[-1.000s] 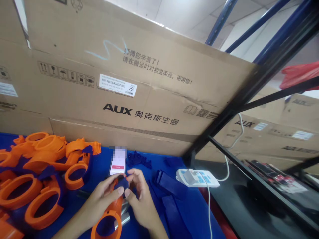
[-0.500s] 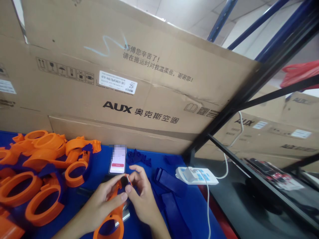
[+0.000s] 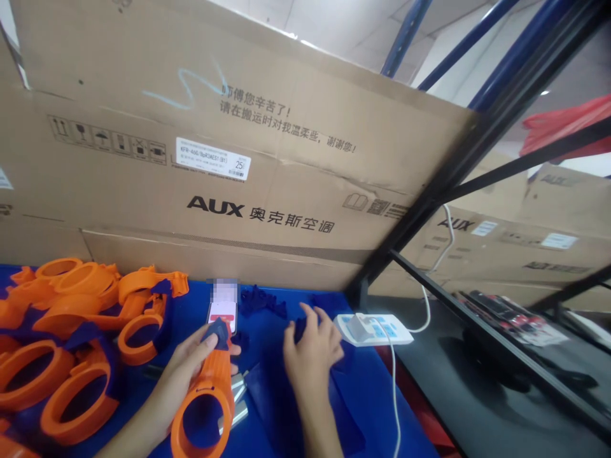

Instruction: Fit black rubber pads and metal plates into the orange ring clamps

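Note:
My left hand grips an orange plastic part that has a large ring at its near end. On that part's upper end, under my left thumb, sits a small dark blue piece. My right hand is over a long dark blue plastic piece on the table, its fingers curved and apart around it. The hand partly hides that piece. Just beyond my left hand lies a phone with a lit screen. Silver metal pieces lie beside the orange part.
Several orange ring parts are heaped at the left. Small dark blue pieces lie near the cardboard box behind the table. A white power strip with cables sits at the right, by a black metal frame.
My right hand has left the orange part and moved right to the long blue pieces. My left hand keeps hold of the orange part, now turned with the small blue piece showing.

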### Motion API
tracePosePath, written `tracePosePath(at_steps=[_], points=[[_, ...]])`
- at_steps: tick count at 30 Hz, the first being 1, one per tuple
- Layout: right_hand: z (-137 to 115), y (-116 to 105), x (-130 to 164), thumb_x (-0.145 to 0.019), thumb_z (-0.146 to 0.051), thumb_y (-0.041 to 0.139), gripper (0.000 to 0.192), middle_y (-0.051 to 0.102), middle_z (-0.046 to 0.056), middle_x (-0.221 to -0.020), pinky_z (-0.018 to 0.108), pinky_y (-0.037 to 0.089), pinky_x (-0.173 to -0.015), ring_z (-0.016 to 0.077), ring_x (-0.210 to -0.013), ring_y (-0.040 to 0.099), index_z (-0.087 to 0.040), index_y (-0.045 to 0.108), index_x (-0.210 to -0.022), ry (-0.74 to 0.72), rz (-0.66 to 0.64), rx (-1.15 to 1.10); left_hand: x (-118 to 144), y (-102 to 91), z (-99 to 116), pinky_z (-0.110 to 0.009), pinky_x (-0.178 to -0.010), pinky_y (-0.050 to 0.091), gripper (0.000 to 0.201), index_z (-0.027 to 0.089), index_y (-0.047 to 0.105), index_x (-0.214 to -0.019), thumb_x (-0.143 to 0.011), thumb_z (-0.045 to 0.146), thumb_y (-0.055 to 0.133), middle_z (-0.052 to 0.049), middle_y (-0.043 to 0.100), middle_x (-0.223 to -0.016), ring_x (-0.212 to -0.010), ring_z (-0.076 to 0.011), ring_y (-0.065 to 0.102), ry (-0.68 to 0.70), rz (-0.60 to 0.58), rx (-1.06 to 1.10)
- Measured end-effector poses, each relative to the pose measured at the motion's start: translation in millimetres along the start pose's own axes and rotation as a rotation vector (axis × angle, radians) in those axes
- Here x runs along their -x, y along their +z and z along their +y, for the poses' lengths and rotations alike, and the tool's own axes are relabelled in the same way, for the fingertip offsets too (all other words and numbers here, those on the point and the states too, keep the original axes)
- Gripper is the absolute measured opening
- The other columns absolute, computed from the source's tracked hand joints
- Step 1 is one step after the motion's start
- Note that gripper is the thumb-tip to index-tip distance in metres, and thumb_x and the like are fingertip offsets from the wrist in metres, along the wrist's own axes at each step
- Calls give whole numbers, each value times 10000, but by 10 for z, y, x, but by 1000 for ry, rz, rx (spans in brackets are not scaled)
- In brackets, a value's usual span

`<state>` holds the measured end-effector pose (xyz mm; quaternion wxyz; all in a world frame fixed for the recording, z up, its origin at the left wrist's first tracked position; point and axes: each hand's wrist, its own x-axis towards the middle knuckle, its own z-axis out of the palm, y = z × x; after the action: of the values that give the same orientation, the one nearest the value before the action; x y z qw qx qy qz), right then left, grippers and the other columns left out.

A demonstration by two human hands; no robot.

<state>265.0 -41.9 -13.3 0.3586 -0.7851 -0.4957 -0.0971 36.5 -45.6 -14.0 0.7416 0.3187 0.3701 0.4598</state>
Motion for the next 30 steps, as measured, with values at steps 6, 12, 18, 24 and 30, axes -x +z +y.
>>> tracePosePath(at_steps=[6,12,18,24,30], points=[[381,-46,-196,-942,-290,554,355,576,155,-1384,592,334,-1015,401,-1326,454,-267,697,-1265,163,-83,303,-1,16,30,-337,-561,568,621,127,665,-1262,-835,569,752,-184,816,-1031,-733,-292,770,-103,92,88],[396,-32,-186,-950,-304,572,245,645,108,-1246,559,322,-983,361,-1230,507,-314,759,-1109,159,-96,274,-32,-22,-2,-344,-574,573,651,123,710,-1210,-764,587,807,-184,819,-1032,-745,-298,773,-119,95,94],[392,-23,-169,-929,-332,552,247,685,139,-1085,591,319,-903,386,-1100,539,-269,777,-1009,40,72,127,28,43,38,-338,-579,559,620,124,715,-1205,-794,585,776,-155,826,-945,-686,-279,767,-52,86,104],[236,-73,-120,-902,-376,571,229,674,134,-1065,599,312,-895,410,-1111,535,-260,765,-943,24,159,65,-1,54,48,-344,-633,571,528,159,654,-1245,-876,530,723,-150,824,-987,-786,-281,768,-23,63,100],[-43,-165,31,-939,-311,579,145,696,84,-953,496,376,-953,306,-983,628,-215,684,-967,-189,197,-256,19,18,35,-344,-639,581,548,141,626,-1288,-913,537,675,-183,815,-1047,-810,-279,769,-59,31,131]])
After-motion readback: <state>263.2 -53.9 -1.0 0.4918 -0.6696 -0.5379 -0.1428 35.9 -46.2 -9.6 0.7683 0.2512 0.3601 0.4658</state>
